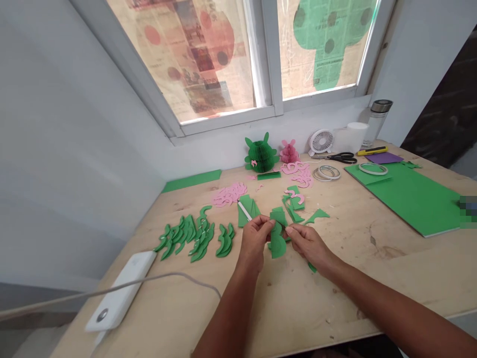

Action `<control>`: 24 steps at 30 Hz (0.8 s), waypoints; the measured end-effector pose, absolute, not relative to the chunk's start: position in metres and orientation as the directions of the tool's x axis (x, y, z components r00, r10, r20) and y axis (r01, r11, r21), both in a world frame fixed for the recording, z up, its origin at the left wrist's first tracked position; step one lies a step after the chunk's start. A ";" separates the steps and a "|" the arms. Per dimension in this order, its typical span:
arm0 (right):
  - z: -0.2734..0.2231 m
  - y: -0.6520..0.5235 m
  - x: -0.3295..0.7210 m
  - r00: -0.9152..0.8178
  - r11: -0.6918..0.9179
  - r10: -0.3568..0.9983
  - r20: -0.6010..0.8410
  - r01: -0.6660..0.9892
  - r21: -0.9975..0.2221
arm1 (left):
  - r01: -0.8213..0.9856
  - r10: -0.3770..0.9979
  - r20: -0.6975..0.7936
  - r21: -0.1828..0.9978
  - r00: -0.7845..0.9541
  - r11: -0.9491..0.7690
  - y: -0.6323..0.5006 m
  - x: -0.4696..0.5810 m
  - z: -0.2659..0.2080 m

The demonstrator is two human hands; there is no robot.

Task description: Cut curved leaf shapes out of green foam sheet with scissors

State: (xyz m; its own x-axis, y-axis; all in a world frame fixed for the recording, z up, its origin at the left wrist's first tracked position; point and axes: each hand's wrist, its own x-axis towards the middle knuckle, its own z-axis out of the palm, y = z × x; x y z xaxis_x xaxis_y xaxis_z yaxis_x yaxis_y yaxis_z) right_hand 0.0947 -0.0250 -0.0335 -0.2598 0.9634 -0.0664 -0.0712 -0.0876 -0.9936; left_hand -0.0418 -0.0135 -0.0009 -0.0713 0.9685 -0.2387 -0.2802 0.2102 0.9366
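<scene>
Between my two hands is a green paper cutout (278, 243) with a scalloped right edge. My left hand (257, 236) pinches its upper left side. My right hand (307, 246) is closed at the right, thumb and finger pressed together near the cutout's upper edge; what exactly they grip is hard to see. A bit of green shows below the right palm. Just beyond my left hand, a white pen-like tool (245, 211) lies on a green paper piece (255, 208). Green and pink scraps (296, 201) lie beyond my right hand.
Stacks of curved green cutouts (203, 238) lie left, with pink cutouts (230, 194) behind. Honeycomb paper figures (261, 156), a small fan (321, 142), scissors (341, 157) and tape rolls (328, 172) stand or lie at the back. Green sheets (413, 199) lie right; a white power strip (121, 293) and cable lie left.
</scene>
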 end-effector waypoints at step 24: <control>-0.032 -0.026 0.092 -0.229 -0.128 0.969 -0.089 -0.165 -0.978 | -0.473 0.949 -0.294 0.823 0.116 0.313 -0.017 -0.040 -0.005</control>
